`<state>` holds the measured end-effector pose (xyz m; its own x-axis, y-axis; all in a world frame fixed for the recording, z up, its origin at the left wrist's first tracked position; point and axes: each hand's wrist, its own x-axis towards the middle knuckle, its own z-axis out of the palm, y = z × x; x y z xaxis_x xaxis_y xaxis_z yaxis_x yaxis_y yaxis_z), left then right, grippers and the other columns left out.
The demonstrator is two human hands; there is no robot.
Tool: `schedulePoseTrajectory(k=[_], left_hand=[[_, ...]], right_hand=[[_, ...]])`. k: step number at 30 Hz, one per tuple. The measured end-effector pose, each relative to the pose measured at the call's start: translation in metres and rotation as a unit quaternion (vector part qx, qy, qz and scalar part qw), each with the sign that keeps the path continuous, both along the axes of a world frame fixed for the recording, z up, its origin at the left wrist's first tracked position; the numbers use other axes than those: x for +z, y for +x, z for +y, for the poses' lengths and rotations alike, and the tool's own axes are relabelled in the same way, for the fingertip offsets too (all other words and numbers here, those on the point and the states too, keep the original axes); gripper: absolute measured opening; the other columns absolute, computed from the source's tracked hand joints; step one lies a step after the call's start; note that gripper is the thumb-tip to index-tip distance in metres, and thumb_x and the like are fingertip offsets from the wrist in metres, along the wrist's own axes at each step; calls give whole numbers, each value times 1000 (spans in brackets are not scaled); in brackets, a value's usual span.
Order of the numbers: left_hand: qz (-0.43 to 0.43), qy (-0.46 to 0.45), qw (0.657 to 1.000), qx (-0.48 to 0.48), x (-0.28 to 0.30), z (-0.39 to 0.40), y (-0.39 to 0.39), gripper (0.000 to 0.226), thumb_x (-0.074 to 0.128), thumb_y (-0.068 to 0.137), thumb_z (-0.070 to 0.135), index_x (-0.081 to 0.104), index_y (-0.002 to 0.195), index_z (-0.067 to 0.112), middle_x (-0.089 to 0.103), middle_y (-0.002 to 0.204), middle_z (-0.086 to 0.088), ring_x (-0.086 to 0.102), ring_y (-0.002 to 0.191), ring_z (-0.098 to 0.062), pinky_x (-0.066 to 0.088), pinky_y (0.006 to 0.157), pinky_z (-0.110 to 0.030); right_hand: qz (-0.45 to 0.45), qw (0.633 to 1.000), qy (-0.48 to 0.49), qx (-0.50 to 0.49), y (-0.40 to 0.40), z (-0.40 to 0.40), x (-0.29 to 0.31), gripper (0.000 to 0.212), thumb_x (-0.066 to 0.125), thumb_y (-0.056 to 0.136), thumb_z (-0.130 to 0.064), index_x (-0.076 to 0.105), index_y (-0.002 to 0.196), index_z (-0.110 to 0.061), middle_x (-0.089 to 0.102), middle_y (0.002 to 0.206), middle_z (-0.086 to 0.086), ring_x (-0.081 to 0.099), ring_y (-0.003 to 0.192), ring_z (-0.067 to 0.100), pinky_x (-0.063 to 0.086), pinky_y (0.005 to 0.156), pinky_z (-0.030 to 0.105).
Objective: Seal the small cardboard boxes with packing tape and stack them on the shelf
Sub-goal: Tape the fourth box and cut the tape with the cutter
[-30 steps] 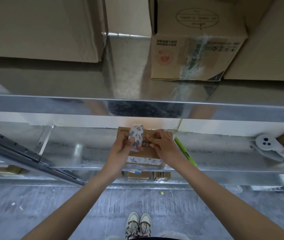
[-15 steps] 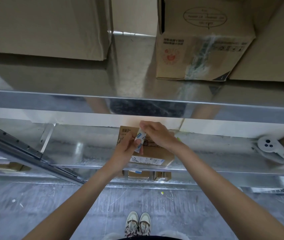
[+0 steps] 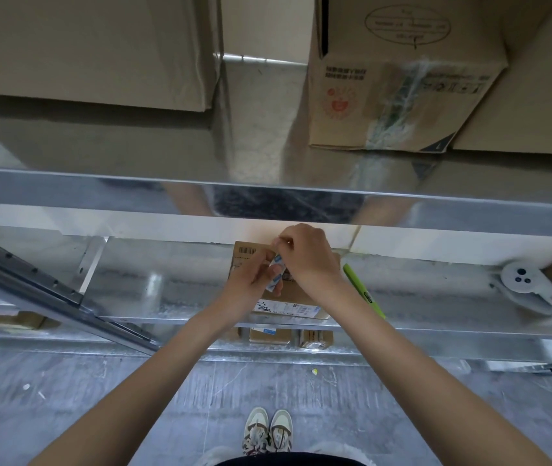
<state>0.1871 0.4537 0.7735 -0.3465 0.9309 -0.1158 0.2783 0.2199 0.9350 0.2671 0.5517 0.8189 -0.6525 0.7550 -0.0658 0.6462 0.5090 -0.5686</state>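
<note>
Small box (image 3: 284, 290) on the middle shelf (image 3: 167, 290), near its front edge, under the upper shelf's lip (image 3: 100, 196). Left hand (image 3: 251, 280) grips the tape roll (image 3: 275, 274); right hand (image 3: 305, 257) pinches the tape end, now farther back than before. Highlighter (image 3: 363, 290) lies just right.

Storeroom, steel shelving (image 3: 268, 203), stacked cardboard cartons (image 3: 399, 95)
</note>
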Motion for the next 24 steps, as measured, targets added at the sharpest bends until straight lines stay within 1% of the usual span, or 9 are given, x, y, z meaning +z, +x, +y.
schedulePoseTrajectory(k=[4, 6, 8, 13, 16, 19, 22, 23, 24], left_hand=[[34, -25, 999, -27, 0, 3, -2, 13, 39, 101, 24, 51, 105, 19, 63, 69, 4, 61, 71, -10, 42, 68, -9], [41, -32, 998, -37, 2, 5, -3, 13, 39, 101, 25, 50, 107, 21, 62, 68, 4, 60, 72, -13, 43, 72, -17], [45, -33, 997, -48, 4, 6, -3, 12, 39, 101, 26, 49, 106, 21, 61, 67, 4, 59, 71, -14, 45, 75, -27], [64, -45, 995, -63, 9, 10, -4, 19, 37, 101, 28, 50, 109, 16, 57, 65, 6, 58, 72, -15, 44, 77, -30], [76, -53, 993, -78, 11, 11, -3, 21, 35, 102, 29, 49, 111, 17, 55, 66, 5, 54, 66, -13, 42, 71, -28], [85, -47, 992, -82, 11, 10, -2, 21, 35, 102, 30, 49, 112, 19, 54, 68, 6, 51, 65, -10, 40, 68, -25], [93, -40, 991, -83, 11, 11, -2, 23, 35, 102, 29, 50, 112, 16, 54, 68, 6, 52, 66, -11, 42, 71, -27], [91, -39, 992, -84, 10, 11, -3, 23, 35, 102, 29, 51, 111, 15, 54, 68, 6, 53, 66, -11, 42, 71, -27], [89, -38, 992, -84, 9, 11, -3, 23, 36, 102, 30, 51, 111, 15, 55, 68, 6, 53, 66, -11, 43, 72, -28]], right_hand=[[16, 997, -56, -41, -9, 12, -1, 15, 56, 83, -6, 55, 70, -1, 58, 69, 13, 54, 61, 21, 43, 55, 28], [-3, 996, -70, -46, -10, 16, 0, 21, 55, 80, -1, 43, 65, -7, 44, 62, 6, 41, 54, 15, 31, 49, 20], [-20, 997, -61, -43, -12, 17, 0, 30, 53, 82, 0, 33, 63, -13, 34, 63, -1, 32, 54, 9, 22, 47, 18], [-20, 996, -46, -77, -12, 18, -4, 37, 51, 84, 3, 29, 60, -16, 34, 62, -2, 32, 55, 7, 28, 43, 16], [8, 992, -62, -106, -10, 20, -8, 41, 52, 81, 6, 26, 58, -15, 30, 58, -2, 29, 52, 9, 33, 44, 11], [51, 986, -82, -134, -11, 17, -15, 31, 52, 78, 8, 34, 63, -12, 36, 62, 0, 33, 55, 11, 27, 46, 15], [87, 982, -73, -149, -10, 11, -20, 15, 47, 83, 6, 52, 81, -8, 46, 74, -1, 41, 65, 10, 30, 54, 15], [80, 983, -66, -151, -10, 11, -21, 14, 47, 84, 4, 55, 83, -8, 48, 75, -2, 43, 64, 9, 30, 53, 13], [69, 984, -61, -151, -9, 11, -21, 15, 48, 84, 3, 52, 75, -9, 46, 69, -2, 41, 58, 8, 30, 47, 11]])
